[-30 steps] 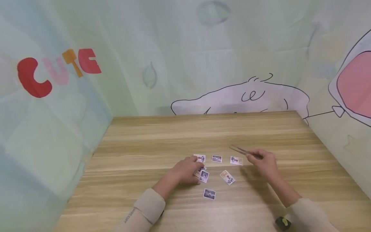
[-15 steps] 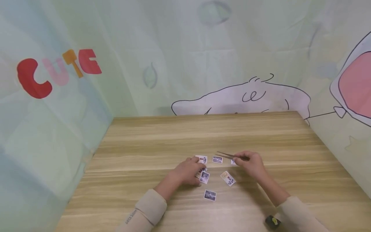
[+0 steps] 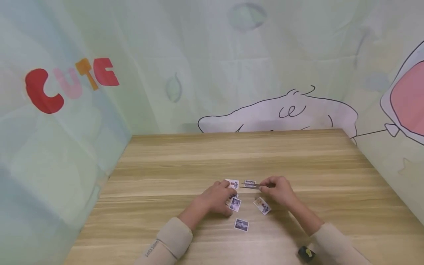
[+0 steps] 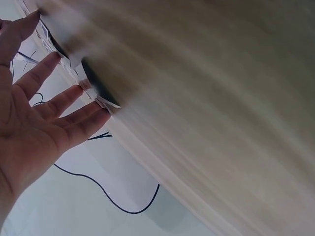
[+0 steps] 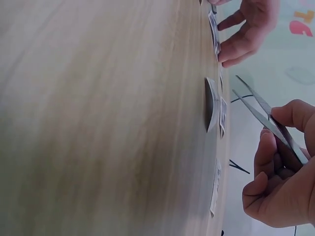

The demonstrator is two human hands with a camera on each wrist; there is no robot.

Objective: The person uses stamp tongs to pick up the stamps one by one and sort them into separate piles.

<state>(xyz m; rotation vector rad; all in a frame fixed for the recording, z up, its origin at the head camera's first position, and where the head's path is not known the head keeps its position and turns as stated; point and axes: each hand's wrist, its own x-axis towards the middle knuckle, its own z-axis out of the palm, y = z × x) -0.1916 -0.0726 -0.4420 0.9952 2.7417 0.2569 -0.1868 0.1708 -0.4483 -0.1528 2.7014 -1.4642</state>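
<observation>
My left hand [image 3: 218, 198] lies with fingers spread beside a group of small stamp-like pictures with white borders. In the left wrist view its fingertips touch the edges of some of them. Close by are an upper-left stamp [image 3: 233, 184] and a dark stamp [image 3: 235, 204] overlapping a partly covered one. My right hand [image 3: 278, 189] pinches metal tweezers [image 5: 266, 108] between thumb and fingers. Their tips are apart with nothing between them. In the head view they pass over the top middle stamp [image 3: 250, 182] and point toward the upper-left one.
A tilted colourful stamp [image 3: 262, 206] lies below the right hand. Nearer me lies a dark stamp [image 3: 241, 225]. A small black object [image 3: 306, 254] sits by the right cuff. The wooden table [image 3: 185, 158] meets printed curtains at the back and sides.
My right hand with the tweezers has moved left and nearer, from above the top-right stamp to over the top middle one. The top-right stamp is now hidden. My left hand stays nearly still.
</observation>
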